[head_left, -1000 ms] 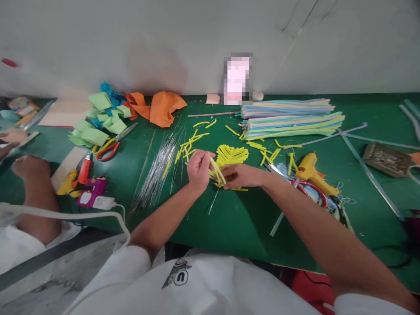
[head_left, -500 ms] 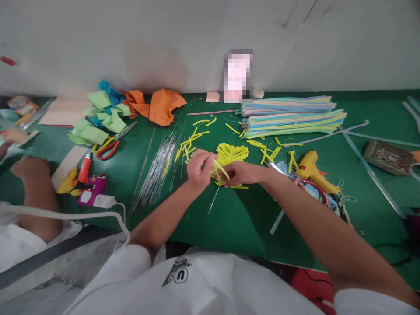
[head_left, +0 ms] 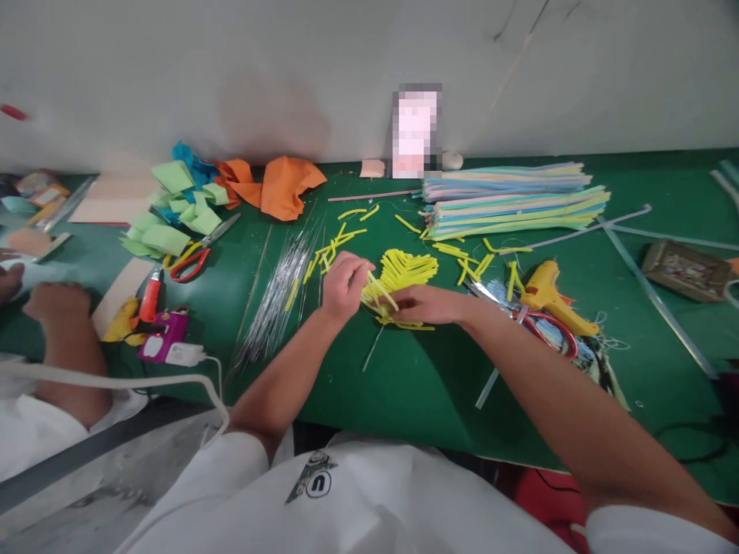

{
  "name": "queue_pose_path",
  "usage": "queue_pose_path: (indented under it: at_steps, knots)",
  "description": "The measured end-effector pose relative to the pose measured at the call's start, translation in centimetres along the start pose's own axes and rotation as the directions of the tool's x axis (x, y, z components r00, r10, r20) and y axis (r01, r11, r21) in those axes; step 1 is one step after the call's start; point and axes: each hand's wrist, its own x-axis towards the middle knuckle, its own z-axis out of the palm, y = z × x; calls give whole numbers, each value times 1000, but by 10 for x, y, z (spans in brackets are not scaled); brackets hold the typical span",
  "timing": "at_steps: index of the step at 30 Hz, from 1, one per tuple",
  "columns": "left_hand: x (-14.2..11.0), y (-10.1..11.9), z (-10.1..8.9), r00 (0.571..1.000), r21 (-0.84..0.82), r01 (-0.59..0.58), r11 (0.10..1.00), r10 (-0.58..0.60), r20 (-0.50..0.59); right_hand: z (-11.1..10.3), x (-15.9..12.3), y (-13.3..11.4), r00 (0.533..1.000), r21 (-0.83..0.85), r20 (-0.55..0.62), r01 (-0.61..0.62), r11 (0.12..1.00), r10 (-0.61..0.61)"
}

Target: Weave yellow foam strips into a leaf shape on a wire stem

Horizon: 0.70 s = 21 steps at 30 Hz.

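My left hand [head_left: 345, 286] is closed in a pinch on the upper end of a pale yellow pipe cleaner [head_left: 380, 290], which slants down between my hands. My right hand [head_left: 426, 305] has its fingertips pressed together at the lower end of that pipe cleaner. Just behind lies a yellow leaf shape [head_left: 411, 266] built from rows of short pipe cleaner pieces. Below my hands a thin wire stem [head_left: 372, 350] sticks out toward me. My right fingers partly cover the work.
Cut yellow pieces [head_left: 338, 245] and silver wires [head_left: 282, 296] lie left. Pastel pipe cleaner bundles [head_left: 513, 211] lie behind, right. A yellow glue gun [head_left: 548, 296] rests beside red-handled scissors [head_left: 569, 344]. Other scissors [head_left: 193, 261] lie left, near a co-worker's arm [head_left: 69, 338]. A phone [head_left: 412, 135] leans on the wall.
My left hand has shifted slightly left, away from my right. The pipe cleaner between them, curved before, now looks straighter. The leaf shape shows more at its left side.
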Motion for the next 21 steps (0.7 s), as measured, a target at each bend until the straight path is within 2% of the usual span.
queue_pose_path:
  at_steps: [5,10,13,16,19,21]
  knots:
    - [4,11,-4,997,-4,-69,998,69,32,-15,6,3,984,118,172,14,993,-34]
    - [4,28,1,963,-25,-251,968,252,99,-19,13,4,967,153,251,6,988,-45]
    - [2,37,6,911,-32,-384,923,385,151,-13,15,4,981,40,194,7,999,-15]
    - [-1,42,9,877,-29,-452,892,450,166,-5,13,8,995,-44,97,16,999,-12]
    - [-3,45,8,882,-35,-448,894,448,144,5,11,13,1000,-96,-4,25,995,-26]
    - [-5,44,7,905,-38,-411,911,413,104,11,9,15,996,-144,-84,23,989,-35]
